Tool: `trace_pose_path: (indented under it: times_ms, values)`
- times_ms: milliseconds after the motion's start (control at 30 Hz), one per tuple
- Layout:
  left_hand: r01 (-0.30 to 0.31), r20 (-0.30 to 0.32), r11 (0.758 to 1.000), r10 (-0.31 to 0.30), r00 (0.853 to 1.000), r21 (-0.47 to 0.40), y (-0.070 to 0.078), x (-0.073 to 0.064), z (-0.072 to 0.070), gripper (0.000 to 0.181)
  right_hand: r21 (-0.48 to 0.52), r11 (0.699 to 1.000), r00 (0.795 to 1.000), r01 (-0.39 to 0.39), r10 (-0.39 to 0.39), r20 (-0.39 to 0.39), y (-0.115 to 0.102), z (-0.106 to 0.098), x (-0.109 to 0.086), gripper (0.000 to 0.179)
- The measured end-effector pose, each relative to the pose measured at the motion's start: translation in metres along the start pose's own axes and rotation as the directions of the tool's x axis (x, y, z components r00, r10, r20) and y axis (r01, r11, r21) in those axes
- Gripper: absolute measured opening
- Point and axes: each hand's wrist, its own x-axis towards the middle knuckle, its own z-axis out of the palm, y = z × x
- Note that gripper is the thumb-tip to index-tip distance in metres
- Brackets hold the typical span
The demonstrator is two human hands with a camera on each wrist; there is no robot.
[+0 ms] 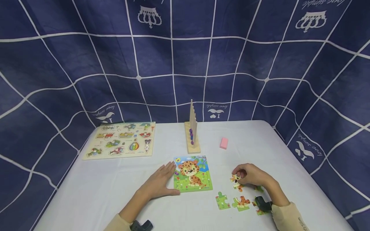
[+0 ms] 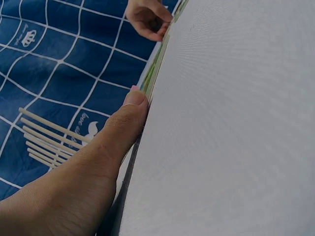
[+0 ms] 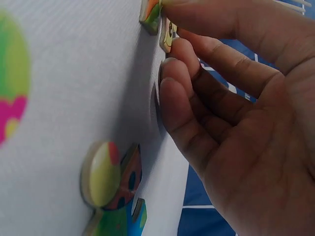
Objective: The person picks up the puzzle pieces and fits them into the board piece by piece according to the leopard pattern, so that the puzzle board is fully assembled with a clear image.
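A square puzzle board (image 1: 193,175) with a spotted leopard cub picture lies flat in the middle of the table. My left hand (image 1: 160,182) rests on the table at the board's left side, fingers straight and thumb spread near its lower corner; the left wrist view shows that hand (image 2: 106,152) from the thumb side. To the right, my right hand (image 1: 253,175) pinches a jigsaw piece (image 1: 236,183) bearing part of the leopard's face. In the right wrist view the fingertips hide much of this piece (image 3: 168,37). More jigsaw pieces (image 1: 222,201) lie around and under the right wrist.
At the back left is a wooden vehicle peg puzzle (image 1: 121,141). Behind the leopard board stands a wooden rack with upright rods (image 1: 193,128) and a few purple and blue beads. A pink block (image 1: 224,143) lies right of it. Dark checked cloth (image 1: 190,57) surrounds the white table.
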Motion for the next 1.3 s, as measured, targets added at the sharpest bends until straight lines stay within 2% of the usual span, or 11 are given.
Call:
trace_pose_path:
  times_ms: [267, 600, 733, 1000, 1300]
  values:
    - [0.004, 0.009, 1.000, -0.004, 1.000, -0.025, 0.000, -0.001, 0.000, 0.113, 0.025, 0.999, 1.000, 0.023, -0.024, 0.004, 0.005, -0.001, -0.001, 0.025]
    - [0.001, -0.001, 1.000, -0.001, 1.000, -0.004, 0.000, 0.000, -0.001, 0.113, 0.026, 0.998, 0.998, 0.065, -0.064, -0.025, 0.009, -0.001, -0.004, 0.017]
    - [0.008, 0.002, 1.000, -0.008, 1.000, -0.009, 0.001, 0.000, 0.000, 0.113, 0.017, 0.999, 0.999, 0.048, -0.048, -0.020, 0.009, -0.001, -0.006, 0.023]
    - [0.006, 0.002, 1.000, -0.006, 1.000, -0.006, -0.001, -0.001, 0.000, 0.113, 0.047, 0.997, 0.997, 0.062, -0.065, 0.051, 0.009, -0.002, -0.015, 0.053]
    - [0.005, -0.004, 1.000, -0.005, 1.000, -0.014, 0.000, 0.000, 0.001, 0.113, 0.036, 0.997, 0.994, 0.068, -0.071, 0.079, 0.004, -0.004, -0.016, 0.056]
